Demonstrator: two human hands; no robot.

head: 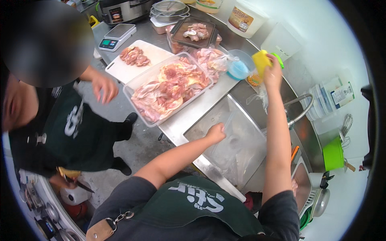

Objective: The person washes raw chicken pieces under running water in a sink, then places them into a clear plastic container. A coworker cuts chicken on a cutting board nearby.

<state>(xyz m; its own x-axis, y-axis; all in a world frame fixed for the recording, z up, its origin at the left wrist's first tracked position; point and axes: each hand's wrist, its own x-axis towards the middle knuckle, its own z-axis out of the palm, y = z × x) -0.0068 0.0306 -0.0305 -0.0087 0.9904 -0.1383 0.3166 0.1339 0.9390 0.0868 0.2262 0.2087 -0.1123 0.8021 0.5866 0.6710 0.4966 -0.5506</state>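
Observation:
My right hand is raised at the back edge of the sink, closed on a yellow sponge. My left hand grips the near rim of a clear plastic container that lies tilted in the steel sink. Beside the sponge stands a clear tub with blue contents. Left of the sink, a large clear tray of raw chicken rests on the steel counter, with a bag of raw meat behind it.
A co-worker at the left holds a knife low down. A white cutting board with meat, a digital scale and a white bucket stand on the counter. A curved faucet reaches over the sink's right side.

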